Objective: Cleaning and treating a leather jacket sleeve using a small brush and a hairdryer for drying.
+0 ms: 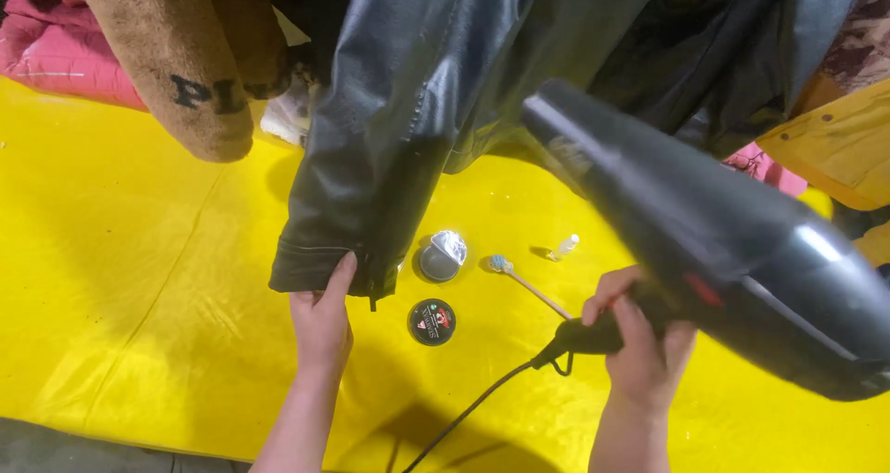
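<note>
My left hand (322, 320) grips the cuff of a black leather jacket sleeve (371, 158), which hangs down from above the yellow sheet. My right hand (640, 338) holds a black hair dryer (714, 232) by its handle. The dryer's nozzle points up and left at the sleeve. Its black cord (464, 413) trails down toward the lower edge of the picture.
A yellow sheet (120, 287) covers the surface. On it lie an open round tin (441, 255), its black lid (432, 322), a small brush with a wooden handle (524, 281) and a tiny clear bottle (563, 247). Brown, pink and yellow garments lie around the back edge.
</note>
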